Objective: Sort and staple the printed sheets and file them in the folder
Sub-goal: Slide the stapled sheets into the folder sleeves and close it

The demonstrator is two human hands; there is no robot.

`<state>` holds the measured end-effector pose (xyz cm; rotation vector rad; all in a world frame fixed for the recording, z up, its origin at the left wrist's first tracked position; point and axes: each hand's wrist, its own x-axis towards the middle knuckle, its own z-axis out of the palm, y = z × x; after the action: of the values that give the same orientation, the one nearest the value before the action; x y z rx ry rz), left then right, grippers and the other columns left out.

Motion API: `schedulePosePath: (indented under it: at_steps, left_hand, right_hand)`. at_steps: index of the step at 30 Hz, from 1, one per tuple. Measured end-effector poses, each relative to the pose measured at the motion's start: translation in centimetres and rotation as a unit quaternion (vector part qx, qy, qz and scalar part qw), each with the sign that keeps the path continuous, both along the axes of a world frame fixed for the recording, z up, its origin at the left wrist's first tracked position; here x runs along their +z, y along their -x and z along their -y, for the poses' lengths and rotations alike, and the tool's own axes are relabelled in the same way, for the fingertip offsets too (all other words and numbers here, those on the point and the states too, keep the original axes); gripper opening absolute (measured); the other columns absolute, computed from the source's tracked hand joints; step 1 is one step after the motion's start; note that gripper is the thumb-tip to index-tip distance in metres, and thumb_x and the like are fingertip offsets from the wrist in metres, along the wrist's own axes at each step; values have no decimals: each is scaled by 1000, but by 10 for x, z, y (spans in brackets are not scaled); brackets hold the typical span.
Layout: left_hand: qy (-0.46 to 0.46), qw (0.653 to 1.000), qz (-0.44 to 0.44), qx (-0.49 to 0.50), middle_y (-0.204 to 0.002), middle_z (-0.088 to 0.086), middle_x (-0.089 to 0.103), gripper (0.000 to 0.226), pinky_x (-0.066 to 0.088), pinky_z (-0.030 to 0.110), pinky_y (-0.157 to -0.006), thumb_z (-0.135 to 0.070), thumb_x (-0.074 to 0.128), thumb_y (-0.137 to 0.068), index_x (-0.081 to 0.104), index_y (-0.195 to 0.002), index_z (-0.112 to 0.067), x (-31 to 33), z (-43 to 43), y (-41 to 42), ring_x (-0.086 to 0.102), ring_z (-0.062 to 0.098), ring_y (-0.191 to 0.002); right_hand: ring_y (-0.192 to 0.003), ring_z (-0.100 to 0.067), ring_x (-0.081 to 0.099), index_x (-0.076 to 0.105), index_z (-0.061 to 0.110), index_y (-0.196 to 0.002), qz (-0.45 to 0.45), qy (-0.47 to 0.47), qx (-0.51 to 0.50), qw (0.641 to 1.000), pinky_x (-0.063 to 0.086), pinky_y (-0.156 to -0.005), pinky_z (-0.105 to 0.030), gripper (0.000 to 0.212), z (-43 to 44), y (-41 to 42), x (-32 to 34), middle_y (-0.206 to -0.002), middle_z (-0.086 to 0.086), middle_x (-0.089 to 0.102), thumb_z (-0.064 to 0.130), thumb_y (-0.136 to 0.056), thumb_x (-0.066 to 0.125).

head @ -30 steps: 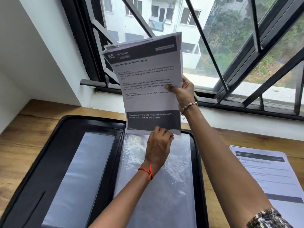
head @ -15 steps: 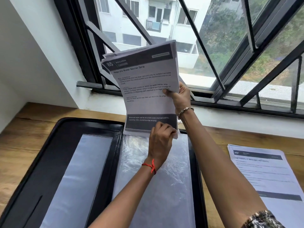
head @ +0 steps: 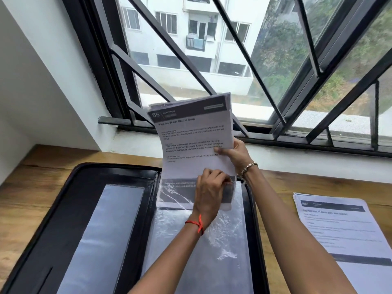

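Light: soft daylight, coming through the window (head: 191, 60) ahead.
Glare: white streaks on the plastic sleeve (head: 229, 240); a grey shine on the folder (head: 70, 209) pocket.
Shadows: weak and soft.
Blur: the small print on the sheets (head: 191, 134) is perhaps unreadable.
Edges: the bars (head: 242, 49) lean outward from the wide lens.

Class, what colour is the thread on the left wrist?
The thread is red; head view.

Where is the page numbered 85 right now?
Middle of the head view: the page stands upright before the window, right hand gripping its right edge, its bottom end inside the clear sleeve of the folder, whose mouth the left hand pinches.
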<state>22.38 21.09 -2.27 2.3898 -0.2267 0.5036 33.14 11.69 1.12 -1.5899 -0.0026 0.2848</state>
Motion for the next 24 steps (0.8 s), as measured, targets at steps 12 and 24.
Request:
schedulePosePath:
  at_steps: [12, 24]
  left_hand:
    - [-40, 999, -9, -20, -81, -6, 63, 20, 43, 32, -60, -27, 45, -82, 62, -77, -18, -9, 2, 5, 52, 21, -78]
    - [36, 997, -53, 34, -92, -10, 66, 23, 15, 31, -73, -39, 56, -81, 70, -85, -21, 2, 11, -1, 50, 19, -95]
  right_hand:
    - [-67, -19, 57, 61, 7, -76, -52, 22, -3, 998, 52, -62, -24, 25, 4, 13, -1, -75, -8, 62, -17, -72, 64]
    - [-68, -17, 59, 61, 6, -81, -11, 96, 45, 994, 53, -64, -25, 20, -10, -9, 18, -81, -7, 64, -11, -73, 67]
